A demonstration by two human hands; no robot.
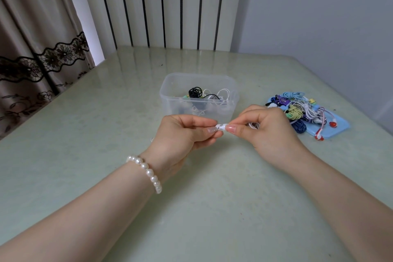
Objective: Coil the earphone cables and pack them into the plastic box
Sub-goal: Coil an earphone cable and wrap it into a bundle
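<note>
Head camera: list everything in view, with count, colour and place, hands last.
white earphone cable: one, white, pinched between both hands in front of the box
plastic box: one, clear, table centre, holding black and white coiled cables
earphone pile: count unclear, blue, green, white, purple, red, on the lid
blue lid: one, light blue, right of the box
table: one, pale green
curtain: one, beige with black lace, far left
pearl bracelet: one, white, left wrist
left hand: pinching the cable
right hand: pinching the cable
</note>
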